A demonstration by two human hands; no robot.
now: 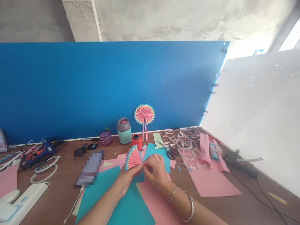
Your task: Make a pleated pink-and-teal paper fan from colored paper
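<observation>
My left hand (127, 178) is closed around the lower end of a pleated paper fan (132, 158), pink with yellow and blue bands along its outer edge. The fan is partly spread. My right hand (155, 170) has its fingers pinched at the narrow base of the fan; anything between those fingertips is hidden. Below both hands lie blue paper sheets (117, 193) and a pink sheet (154, 200). Against the blue panel stands a finished round paper fan (144, 114) with the same colours and two pink handle strips.
Scissors (172, 153) lie right of my hands, near tangled white strips (185, 143) and a glue stick (213, 151). A red spool-like object (137, 142), a teal flask (124, 131) and a purple pot (105, 137) stand behind. A power strip (28, 203) sits left.
</observation>
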